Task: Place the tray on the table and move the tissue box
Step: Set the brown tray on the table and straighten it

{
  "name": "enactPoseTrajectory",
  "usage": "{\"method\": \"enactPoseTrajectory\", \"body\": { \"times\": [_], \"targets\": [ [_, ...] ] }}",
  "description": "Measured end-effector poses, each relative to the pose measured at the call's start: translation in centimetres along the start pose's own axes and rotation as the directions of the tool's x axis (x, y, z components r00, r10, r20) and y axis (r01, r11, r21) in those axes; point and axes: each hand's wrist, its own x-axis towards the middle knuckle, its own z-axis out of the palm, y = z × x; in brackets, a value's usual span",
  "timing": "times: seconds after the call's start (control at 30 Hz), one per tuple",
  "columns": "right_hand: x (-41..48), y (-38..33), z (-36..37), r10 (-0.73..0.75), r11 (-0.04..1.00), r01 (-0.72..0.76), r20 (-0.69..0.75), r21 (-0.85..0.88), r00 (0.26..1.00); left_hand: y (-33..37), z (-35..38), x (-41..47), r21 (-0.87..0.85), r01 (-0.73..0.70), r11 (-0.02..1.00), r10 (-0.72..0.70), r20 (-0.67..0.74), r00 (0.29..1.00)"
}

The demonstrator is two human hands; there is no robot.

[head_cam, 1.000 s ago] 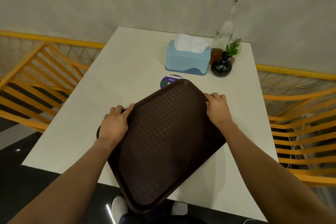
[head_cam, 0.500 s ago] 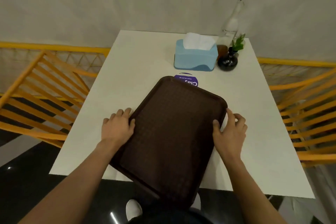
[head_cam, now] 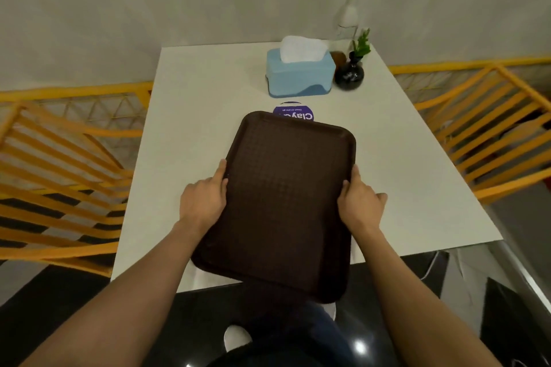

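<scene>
Tray squared up since a second ago, near end still overhangs bench. Left hand and right hand clamp its sides. Box untouched.

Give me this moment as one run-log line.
tray: both hands on long sides, near end past table edge | left hand | right hand | tissue box: untouched, far end
</scene>
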Motion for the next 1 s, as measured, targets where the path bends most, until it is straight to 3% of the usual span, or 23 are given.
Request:
{"method": "enactPoseTrajectory", "body": {
  "times": [0.37, 0.6, 1.0],
  "targets": [
    [1.7, -5.7, 1.6, -0.127, 0.991, 0.129, 0.037, -0.031, 0.991, -4.7, -0.7, -1.0, 0.031, 0.106, 0.994, -0.102, -0.107, 0.989],
    [4.4, -11.4, 3.6, -0.250, 0.968, 0.251, 0.089, -0.002, 0.964, -8.4, -1.8, -1.1, -0.049, 0.220, 0.974, -0.225, -0.204, 0.953],
    [7.5, -18.1, 5.9, -0.354, 0.928, 0.368, 0.161, -0.065, 0.921, -12.5, -3.1, -0.1, -0.113, 0.384, 0.916, -0.399, -0.164, 0.902]
  ]
}}
